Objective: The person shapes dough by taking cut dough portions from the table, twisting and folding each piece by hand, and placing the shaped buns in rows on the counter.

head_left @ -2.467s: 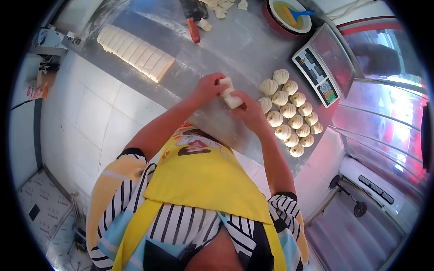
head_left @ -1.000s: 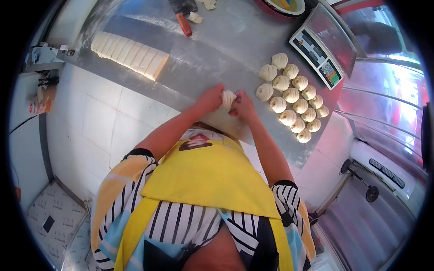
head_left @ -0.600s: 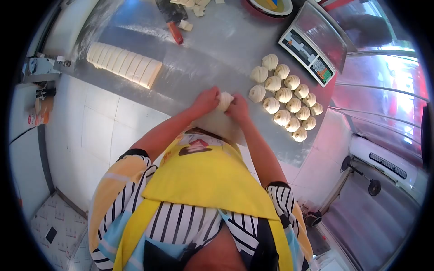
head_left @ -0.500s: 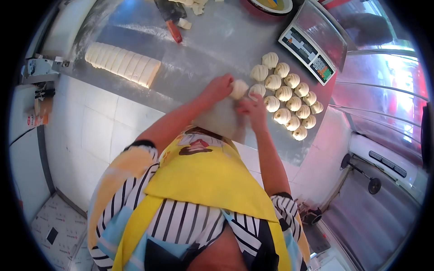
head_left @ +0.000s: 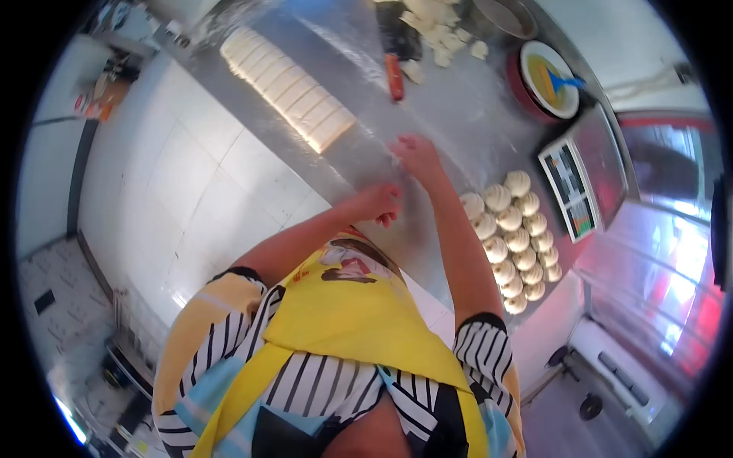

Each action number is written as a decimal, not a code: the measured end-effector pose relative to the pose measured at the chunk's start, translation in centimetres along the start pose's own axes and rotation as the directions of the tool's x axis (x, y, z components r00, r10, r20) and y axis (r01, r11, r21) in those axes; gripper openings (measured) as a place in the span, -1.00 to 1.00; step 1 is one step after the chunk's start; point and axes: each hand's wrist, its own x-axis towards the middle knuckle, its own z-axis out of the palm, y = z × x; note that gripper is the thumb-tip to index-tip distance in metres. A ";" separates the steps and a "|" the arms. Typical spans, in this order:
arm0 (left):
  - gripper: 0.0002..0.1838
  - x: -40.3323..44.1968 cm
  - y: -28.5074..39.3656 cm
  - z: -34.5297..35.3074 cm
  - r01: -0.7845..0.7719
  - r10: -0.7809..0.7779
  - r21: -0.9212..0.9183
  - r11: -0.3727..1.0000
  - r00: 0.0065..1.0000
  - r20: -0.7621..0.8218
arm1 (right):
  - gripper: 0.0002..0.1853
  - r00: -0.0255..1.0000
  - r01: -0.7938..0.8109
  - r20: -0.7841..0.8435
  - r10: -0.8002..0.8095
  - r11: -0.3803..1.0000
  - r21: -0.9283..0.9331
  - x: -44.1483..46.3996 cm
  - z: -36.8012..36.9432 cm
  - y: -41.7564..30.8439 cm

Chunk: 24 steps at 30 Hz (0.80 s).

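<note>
Reaching over the table, the right hand is near the sliced dough log, its blurred fingers unclear as to closure; the left hand has loosely curled, parted fingers. Twisted dough buns sit beside the scale.

Right hand blurred; scale lettering illegible; dough scraps cropped at top.

The table is shiny gray metal, smooth but dusty with white powder. The long dough looks soft, pale and matt. The rolled buns have bumpy ridges. The yellow apron is smooth cloth. The floor tiles look a bit glossy. The blurry see-through sheet is maybe shiny plastic.
</note>
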 end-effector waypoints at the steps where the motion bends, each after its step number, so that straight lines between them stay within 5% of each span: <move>1: -0.65 -0.6 -0.7 -0.9 -0.021 0.019 -0.072 0.997 0.999 -0.035 | -0.46 0.985 0.156 -0.032 -0.171 0.951 -0.265 3.4 2.1 -0.4; 2: -0.66 -1.2 -1.4 -1.8 -0.044 0.034 -0.144 0.989 0.997 -0.068 | -0.44 0.939 0.286 -0.019 -0.343 0.812 -0.508 6.0 4.2 -1.0; 5: -0.67 -1.8 -2.6 -3.8 -0.129 0.080 -0.332 0.935 0.984 -0.157 | -0.43 0.993 0.047 -0.065 -0.101 0.824 -0.565 9.5 9.1 -4.8; 8: -0.65 -0.8 -2.2 -4.8 -0.290 0.189 -0.600 0.745 0.955 -0.227 | -0.46 1.000 -0.005 0.022 0.014 0.932 -0.362 9.3 10.5 -6.3; 12: -0.60 -2.6 1.7 -4.4 -0.572 0.454 -0.734 0.365 0.798 -0.396 | -0.54 0.993 -0.062 -0.084 0.085 0.968 0.242 3.2 8.2 -7.1; 15: -0.57 -3.2 3.3 -4.0 -0.394 0.462 -0.881 0.261 0.853 -0.245 | -0.55 0.975 -0.002 -0.155 0.159 0.706 0.708 -3.3 5.6 -5.2; 18: -0.55 -1.9 4.1 -1.4 -0.368 0.410 -0.815 0.447 0.894 -0.180 | -0.56 0.959 0.036 -0.248 0.138 0.809 0.587 -8.9 4.1 -2.6; 21: -0.57 -2.0 4.2 1.8 -0.377 0.385 -0.729 0.571 0.907 -0.167 | -0.48 0.988 -0.066 -0.093 0.123 0.884 0.463 -13.5 0.2 -2.1; 24: -0.56 -3.3 4.2 1.9 -0.356 0.472 -0.479 0.803 0.870 0.144 | -0.41 0.976 -0.086 -0.159 0.147 0.937 0.337 -15.7 -5.2 -0.1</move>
